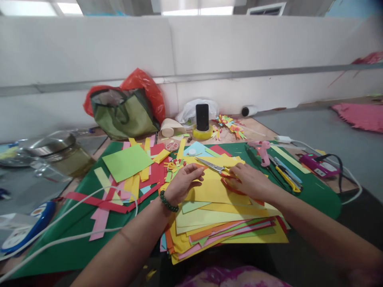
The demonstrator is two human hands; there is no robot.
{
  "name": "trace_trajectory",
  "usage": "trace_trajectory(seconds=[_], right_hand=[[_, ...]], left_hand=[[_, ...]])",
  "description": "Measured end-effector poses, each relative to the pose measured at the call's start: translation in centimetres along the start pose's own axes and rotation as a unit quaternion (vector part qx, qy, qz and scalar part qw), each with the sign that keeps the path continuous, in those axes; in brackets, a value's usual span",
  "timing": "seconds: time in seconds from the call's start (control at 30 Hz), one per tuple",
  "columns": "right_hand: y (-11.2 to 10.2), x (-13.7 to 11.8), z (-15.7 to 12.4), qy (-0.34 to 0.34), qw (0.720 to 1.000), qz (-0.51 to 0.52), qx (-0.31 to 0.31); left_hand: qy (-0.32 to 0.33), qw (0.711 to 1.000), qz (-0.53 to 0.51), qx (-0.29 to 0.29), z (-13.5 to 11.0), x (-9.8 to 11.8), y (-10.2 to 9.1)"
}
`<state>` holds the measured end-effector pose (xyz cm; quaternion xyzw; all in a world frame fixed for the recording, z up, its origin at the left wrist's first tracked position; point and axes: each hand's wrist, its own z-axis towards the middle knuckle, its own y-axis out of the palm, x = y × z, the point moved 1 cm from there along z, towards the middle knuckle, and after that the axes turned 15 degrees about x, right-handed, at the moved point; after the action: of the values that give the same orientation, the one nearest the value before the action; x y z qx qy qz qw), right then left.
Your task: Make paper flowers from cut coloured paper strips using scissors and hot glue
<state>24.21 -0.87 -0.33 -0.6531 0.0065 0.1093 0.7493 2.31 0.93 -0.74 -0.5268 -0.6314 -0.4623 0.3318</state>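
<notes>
A pair of scissors with yellow and orange handles is in my right hand, its fingers wrapped round the grips. The blades point left, toward my left hand. That hand's thumb and fingertips are drawn together in a pinch; what lies between them is too small to make out. Both hands are above a thick stack of coloured paper, with yellow sheets on top. Beside my left hand lies a small fringed paper piece in yellow and red.
Paper strips and a light green sheet cover the green mat's left side. A pink glue gun, a yellow cutter knife and a purple power strip lie right. A phone stands behind. White cable crosses front left.
</notes>
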Motion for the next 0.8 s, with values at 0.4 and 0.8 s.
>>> trace_trajectory(seconds=[0.4,0.8], right_hand=[[-0.9,2.9,-0.6,0.066,0.990,0.114,0.044],[-1.7,1.4,-7.1,0.126,0.814,0.566,-0.035]], left_hand=[[-0.006,0.996,-0.084,0.016,0.1,0.1,-0.3],[-0.032,0.992,-0.119,0.009,-1.1,0.5,0.2]])
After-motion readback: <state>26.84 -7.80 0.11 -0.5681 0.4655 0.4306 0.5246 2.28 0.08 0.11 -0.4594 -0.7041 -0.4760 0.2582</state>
